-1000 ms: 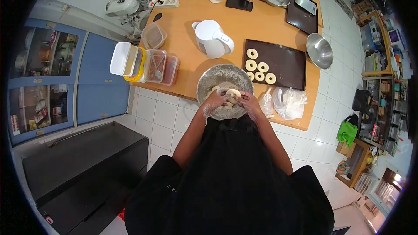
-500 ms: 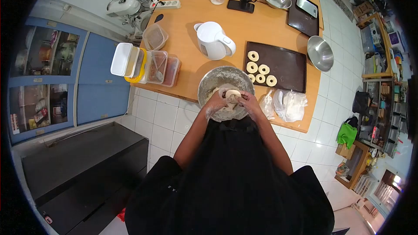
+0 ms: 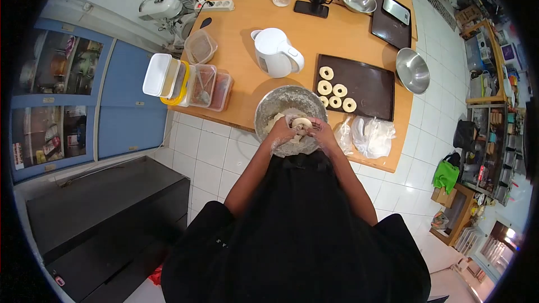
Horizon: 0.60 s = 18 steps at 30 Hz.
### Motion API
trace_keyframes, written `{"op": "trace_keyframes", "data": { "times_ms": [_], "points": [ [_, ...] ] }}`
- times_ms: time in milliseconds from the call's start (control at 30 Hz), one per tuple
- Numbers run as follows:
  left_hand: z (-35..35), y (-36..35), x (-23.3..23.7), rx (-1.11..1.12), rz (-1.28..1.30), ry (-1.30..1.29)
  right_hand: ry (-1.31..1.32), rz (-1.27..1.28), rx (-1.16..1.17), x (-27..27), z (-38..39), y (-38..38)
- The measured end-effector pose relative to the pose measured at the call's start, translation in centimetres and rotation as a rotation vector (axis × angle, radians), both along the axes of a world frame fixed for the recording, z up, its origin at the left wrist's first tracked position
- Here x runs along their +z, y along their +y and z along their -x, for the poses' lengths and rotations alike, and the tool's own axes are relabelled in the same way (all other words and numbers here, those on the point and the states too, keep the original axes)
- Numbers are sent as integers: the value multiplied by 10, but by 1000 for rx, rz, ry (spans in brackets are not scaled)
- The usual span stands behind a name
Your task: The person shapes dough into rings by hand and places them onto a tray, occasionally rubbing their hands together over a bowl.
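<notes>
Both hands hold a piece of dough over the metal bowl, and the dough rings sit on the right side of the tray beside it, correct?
Not quite: the head view shows the dough rings on the left side of the tray. The left hand and right hand hold a piece of dough over the metal bowl.

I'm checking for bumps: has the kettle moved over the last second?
No; the kettle keeps its place left of the dough tray; only the view shifted.

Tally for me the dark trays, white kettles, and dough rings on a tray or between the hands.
Dark trays: 2
White kettle: 1
Dough rings on a tray: 6
Dough ring between left hand and right hand: 1
Total: 10
</notes>
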<state>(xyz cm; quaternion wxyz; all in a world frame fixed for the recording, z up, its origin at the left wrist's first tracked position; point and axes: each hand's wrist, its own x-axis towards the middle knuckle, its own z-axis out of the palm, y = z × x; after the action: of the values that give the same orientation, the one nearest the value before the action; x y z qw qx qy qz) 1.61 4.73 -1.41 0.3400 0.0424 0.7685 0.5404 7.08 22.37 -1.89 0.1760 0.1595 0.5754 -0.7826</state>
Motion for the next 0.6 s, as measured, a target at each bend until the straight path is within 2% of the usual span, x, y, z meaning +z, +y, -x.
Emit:
{"op": "trace_keyframes", "data": {
  "times_ms": [67, 167, 267, 367, 467, 600],
  "points": [
    [1, 1, 24, -57, 20, 63, 25, 17, 12, -1, -1, 2],
    [-1, -1, 15, -66, 92, 85, 71, -43, 57, -6, -4, 1],
    [-3, 0, 19, -53, 76, 177, 17, 2, 29, 1, -4, -1],
    [-3, 0, 7, 55, -38, 44, -206, 296, -55, 21, -8, 2],
    [-4, 3, 27, 85, -110, -108, -266, 404, -110, 30, -9, 1],
    [-4, 1, 27, 45, 4, -176, -203, 301, -101, 9, -12, 2]
  ]
}}
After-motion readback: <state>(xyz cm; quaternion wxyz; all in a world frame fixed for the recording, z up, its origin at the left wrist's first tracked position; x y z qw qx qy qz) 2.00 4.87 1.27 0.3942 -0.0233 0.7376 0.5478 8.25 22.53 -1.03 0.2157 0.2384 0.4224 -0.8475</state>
